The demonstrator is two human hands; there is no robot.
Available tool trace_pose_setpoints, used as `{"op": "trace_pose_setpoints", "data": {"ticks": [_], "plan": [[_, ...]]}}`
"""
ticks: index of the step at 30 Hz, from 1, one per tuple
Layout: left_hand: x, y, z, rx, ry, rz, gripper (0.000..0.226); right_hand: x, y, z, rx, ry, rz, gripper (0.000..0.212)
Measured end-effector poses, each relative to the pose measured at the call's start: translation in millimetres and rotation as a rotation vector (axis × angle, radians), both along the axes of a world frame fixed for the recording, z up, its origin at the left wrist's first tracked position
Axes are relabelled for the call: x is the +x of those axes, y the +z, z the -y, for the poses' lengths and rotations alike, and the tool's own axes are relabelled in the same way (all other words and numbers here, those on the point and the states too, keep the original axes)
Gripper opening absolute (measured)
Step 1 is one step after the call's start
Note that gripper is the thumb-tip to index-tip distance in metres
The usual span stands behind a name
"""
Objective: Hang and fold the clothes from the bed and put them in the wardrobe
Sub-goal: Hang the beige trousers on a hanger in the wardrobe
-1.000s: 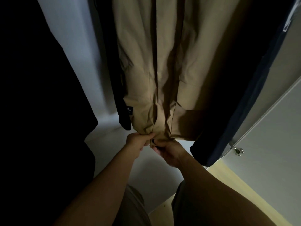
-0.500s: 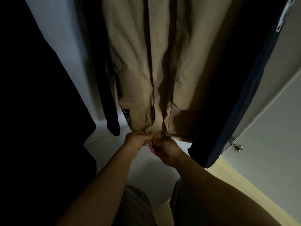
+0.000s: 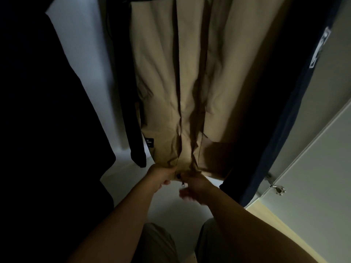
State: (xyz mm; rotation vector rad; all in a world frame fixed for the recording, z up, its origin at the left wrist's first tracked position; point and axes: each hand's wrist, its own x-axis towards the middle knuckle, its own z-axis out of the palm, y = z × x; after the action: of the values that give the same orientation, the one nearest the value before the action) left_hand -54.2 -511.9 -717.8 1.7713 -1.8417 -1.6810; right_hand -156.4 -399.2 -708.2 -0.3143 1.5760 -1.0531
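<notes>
We saw the left hand (image 3: 161, 175) gripping the tan jacket (image 3: 157, 88) by its hem; right hand (image 3: 197, 188) blurred at the zip pull (image 3: 182, 184), grip unclear. A hard tug could've dragged it down.

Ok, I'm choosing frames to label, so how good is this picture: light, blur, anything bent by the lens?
Head view: dim overall, the tan jacket readable, the dark clothes at left black without detail; head view again, the right hand smeared by motion at its fingers, the left hand sharper; the wide lens seems to make the door lean.
</notes>
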Motion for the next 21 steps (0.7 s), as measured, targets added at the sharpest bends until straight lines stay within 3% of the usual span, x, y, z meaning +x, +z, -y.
{"op": "trace_pose_setpoints", "data": {"ticks": [3, 5, 10, 15, 21], "plan": [[-5, 17, 8, -0.201, -0.246, 0.246, 0.032, -20, 16, -5, 0.188, 0.453, -0.81, 0.033], [-17, 41, 14, -0.433, -0.339, 0.357, 0.044, -34, 40, -2, 0.14, 0.394, -1.131, 0.031], [-63, 157, 19, -0.82, -0.125, 0.103, 0.034, -54, 162, 6, -0.285, -0.005, -1.302, 0.02], [-83, 279, 28, -1.139, 0.008, -0.247, 0.028, -80, 270, 17, -0.587, -0.313, -1.658, 0.022], [-90, 386, 44, -1.403, 0.15, -0.406, 0.028, -123, 364, 22, -0.707, -0.747, -1.899, 0.039]]}}
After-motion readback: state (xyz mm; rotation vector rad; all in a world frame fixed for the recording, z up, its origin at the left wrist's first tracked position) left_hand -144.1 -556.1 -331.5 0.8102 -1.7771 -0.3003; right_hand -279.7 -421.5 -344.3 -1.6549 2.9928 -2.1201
